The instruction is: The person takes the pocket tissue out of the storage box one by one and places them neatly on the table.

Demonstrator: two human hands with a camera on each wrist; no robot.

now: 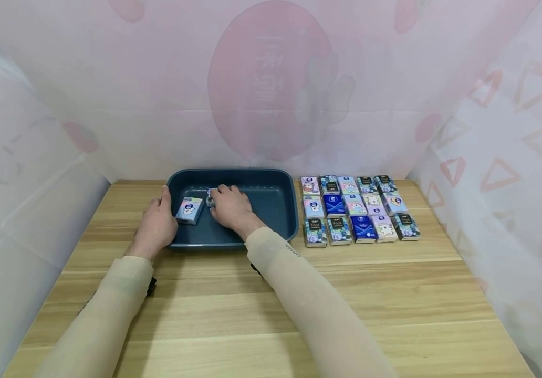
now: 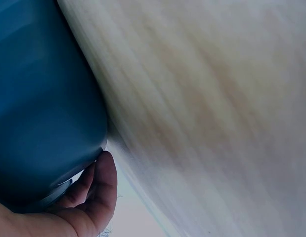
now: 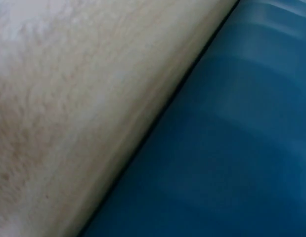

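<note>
A dark blue plastic tray [image 1: 271, 181] stands on the table. My left hand [image 1: 157, 223] holds its left side; in the left wrist view, the fingers [image 2: 107, 182] bend around the tray's edge against the blue outer wall [image 2: 49, 98]. Inside the tray, my right hand [image 1: 232, 209] grips a small floral tissue pack [image 1: 211, 197], mostly covered by the fingers. Left of it, a light blue and pink tissue pack [image 1: 189, 210] lies on the tray floor. The right wrist view has only the tray's wall [image 3: 217, 133] and the table, without the hand.
Right of the tray, several tissue packs [image 1: 357, 205] lie in three rows on the wooden table [image 1: 214, 315]. They are dark floral, deep blue and pastel. A printed pale cloth [image 1: 167, 126] hangs behind and at both sides.
</note>
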